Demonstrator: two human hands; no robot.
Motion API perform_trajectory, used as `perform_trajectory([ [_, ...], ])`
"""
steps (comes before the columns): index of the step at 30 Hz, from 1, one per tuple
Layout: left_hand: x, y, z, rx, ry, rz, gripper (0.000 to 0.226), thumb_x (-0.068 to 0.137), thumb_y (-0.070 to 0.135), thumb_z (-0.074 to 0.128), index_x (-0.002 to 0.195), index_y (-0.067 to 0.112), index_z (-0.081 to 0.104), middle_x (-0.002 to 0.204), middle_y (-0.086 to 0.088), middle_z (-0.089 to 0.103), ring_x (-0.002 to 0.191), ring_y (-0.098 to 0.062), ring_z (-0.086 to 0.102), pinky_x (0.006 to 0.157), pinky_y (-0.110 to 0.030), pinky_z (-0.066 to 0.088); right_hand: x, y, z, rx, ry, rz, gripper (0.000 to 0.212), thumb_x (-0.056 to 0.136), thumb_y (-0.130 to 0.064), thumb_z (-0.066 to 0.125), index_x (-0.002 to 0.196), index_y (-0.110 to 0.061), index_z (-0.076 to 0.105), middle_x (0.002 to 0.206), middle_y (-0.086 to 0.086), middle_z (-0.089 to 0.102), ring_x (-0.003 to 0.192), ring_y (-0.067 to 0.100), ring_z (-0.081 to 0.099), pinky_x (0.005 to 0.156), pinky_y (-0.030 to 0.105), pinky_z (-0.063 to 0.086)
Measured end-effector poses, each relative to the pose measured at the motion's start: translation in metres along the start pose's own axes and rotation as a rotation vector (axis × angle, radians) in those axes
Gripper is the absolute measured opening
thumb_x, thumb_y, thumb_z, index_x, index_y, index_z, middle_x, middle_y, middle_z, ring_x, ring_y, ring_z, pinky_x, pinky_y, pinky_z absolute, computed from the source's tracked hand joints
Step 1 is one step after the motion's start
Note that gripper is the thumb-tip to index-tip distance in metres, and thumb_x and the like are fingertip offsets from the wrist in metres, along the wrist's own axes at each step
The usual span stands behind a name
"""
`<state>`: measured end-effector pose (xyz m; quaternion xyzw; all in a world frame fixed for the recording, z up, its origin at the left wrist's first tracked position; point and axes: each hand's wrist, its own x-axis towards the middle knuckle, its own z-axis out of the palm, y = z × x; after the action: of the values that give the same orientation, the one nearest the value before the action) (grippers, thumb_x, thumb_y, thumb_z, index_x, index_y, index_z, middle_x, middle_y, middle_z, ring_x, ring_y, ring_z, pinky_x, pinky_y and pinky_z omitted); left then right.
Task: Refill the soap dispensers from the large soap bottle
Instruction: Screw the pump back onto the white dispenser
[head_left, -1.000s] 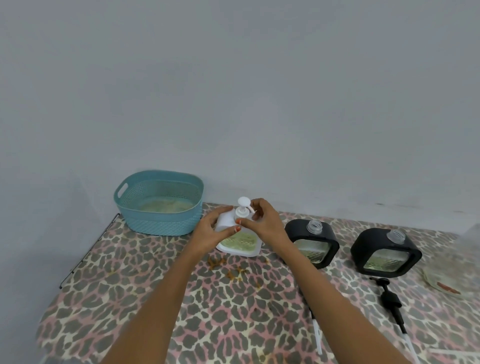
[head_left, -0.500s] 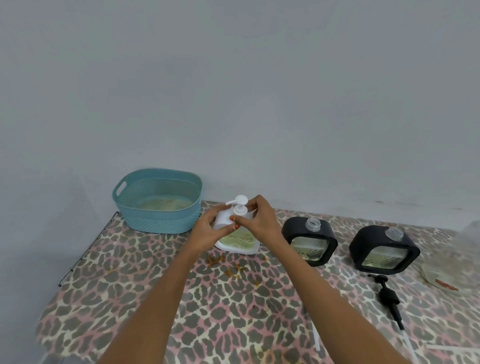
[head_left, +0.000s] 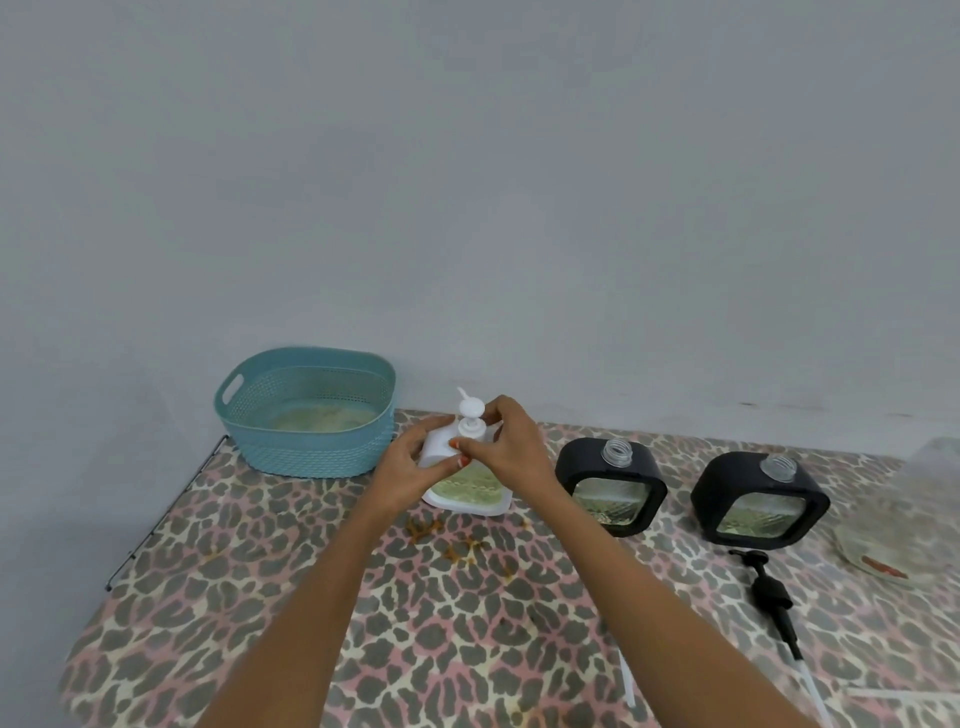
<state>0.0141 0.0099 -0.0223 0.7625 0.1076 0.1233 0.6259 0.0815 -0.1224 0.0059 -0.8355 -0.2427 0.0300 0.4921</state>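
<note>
The white dispenser (head_left: 464, 475) stands near the table's (head_left: 260, 597) far edge, about midway along it, just right of the teal basket (head_left: 306, 413). Both hands meet on it: the left hand (head_left: 410, 475) wraps the dispenser's left shoulder, thumb across its front, while the right hand (head_left: 511, 452) pinches the white pump (head_left: 470, 415) collar at the neck. To the right stand two black dispensers (head_left: 612, 486) (head_left: 759, 501), well apart from the hands, necks uncapped. A black pump (head_left: 771, 597) lies flat on the table before the farther one, toward the right edge.
</note>
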Motion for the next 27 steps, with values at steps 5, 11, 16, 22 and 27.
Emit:
perform_trajectory([
  [5, 0.002, -0.004, -0.001, 0.003, -0.004, -0.005, 0.052, 0.073, 0.016, 0.074, 0.120, 0.025, 0.054, 0.124, 0.000, 0.058, 0.114, -0.018, 0.055, 0.101, -0.044, 0.044, -0.001, -0.004, -0.005, 0.006, -0.110, -0.040, 0.051, 0.077, -0.028, 0.073, 0.120, -0.015, 0.047, 0.111, -0.004, 0.048, 0.088, 0.006, 0.046, 0.069, 0.014, 0.036],
  [11, 0.002, -0.002, 0.000, -0.005, 0.000, -0.013, 0.053, 0.071, 0.018, 0.075, 0.119, 0.024, 0.055, 0.124, -0.001, 0.057, 0.113, -0.018, 0.055, 0.098, -0.041, 0.047, 0.003, 0.001, -0.023, 0.025, -0.274, -0.006, 0.040, 0.085, -0.019, 0.064, 0.124, -0.011, 0.055, 0.087, 0.002, 0.059, 0.061, 0.006, 0.042, 0.056, 0.009, 0.035],
  [16, 0.001, -0.003, 0.000, -0.006, -0.005, -0.009, 0.053, 0.072, 0.016, 0.074, 0.121, 0.024, 0.053, 0.124, -0.001, 0.058, 0.114, -0.017, 0.056, 0.099, -0.039, 0.046, 0.000, -0.003, -0.002, 0.048, -0.021, 0.031, 0.041, 0.072, -0.023, 0.077, 0.101, -0.015, 0.049, 0.093, -0.005, 0.051, 0.080, 0.008, 0.047, 0.061, 0.011, 0.033],
  [22, 0.001, -0.003, -0.001, -0.005, -0.001, -0.013, 0.052, 0.073, 0.016, 0.074, 0.118, 0.028, 0.053, 0.120, 0.003, 0.057, 0.113, -0.017, 0.055, 0.100, -0.042, 0.045, 0.003, 0.001, -0.008, 0.078, -0.150, 0.016, 0.055, 0.077, -0.024, 0.073, 0.124, -0.018, 0.047, 0.105, -0.008, 0.053, 0.077, 0.000, 0.045, 0.065, 0.011, 0.034],
  [27, 0.000, -0.001, 0.000, -0.002, -0.001, -0.006, 0.054, 0.072, 0.018, 0.075, 0.120, 0.026, 0.053, 0.122, 0.002, 0.057, 0.113, -0.017, 0.055, 0.100, -0.042, 0.046, 0.006, 0.003, -0.016, -0.007, -0.185, 0.007, 0.042, 0.080, -0.024, 0.071, 0.116, -0.007, 0.059, 0.087, -0.011, 0.052, 0.065, 0.000, 0.042, 0.056, 0.010, 0.033],
])
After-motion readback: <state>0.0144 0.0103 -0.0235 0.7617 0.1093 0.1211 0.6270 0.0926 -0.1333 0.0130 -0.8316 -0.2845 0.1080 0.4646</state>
